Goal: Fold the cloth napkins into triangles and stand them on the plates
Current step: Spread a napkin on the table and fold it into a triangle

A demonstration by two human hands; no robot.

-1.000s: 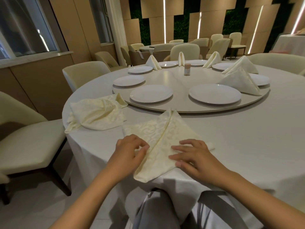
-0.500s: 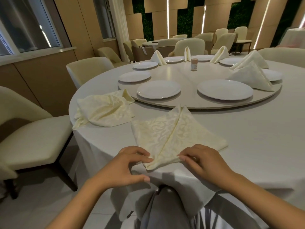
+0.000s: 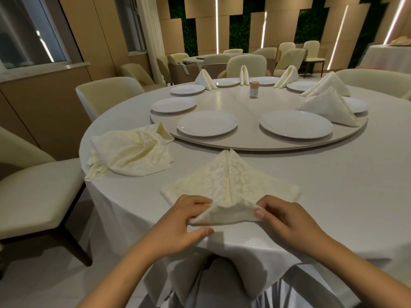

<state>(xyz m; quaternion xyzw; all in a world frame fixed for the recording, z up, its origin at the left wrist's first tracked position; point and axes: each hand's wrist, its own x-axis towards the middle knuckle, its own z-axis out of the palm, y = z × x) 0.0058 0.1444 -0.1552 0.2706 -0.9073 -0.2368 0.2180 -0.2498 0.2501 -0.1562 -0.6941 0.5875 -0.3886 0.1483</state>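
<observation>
Napkin (image 3: 231,185) tip now folded up; white-clothed table (image 3: 333,196).

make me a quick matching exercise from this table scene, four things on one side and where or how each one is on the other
Things:
1. napkin being folded
2. crumpled napkins
3. small brown jar
4. nearest right plate

States or places:
A. bare, on the turntable
B. heaped loosely at the table's left edge
C. upright near the turntable's middle
D. near corner pinched by left hand and right hand

Pairs: 1-D, 2-B, 3-C, 4-A
</observation>
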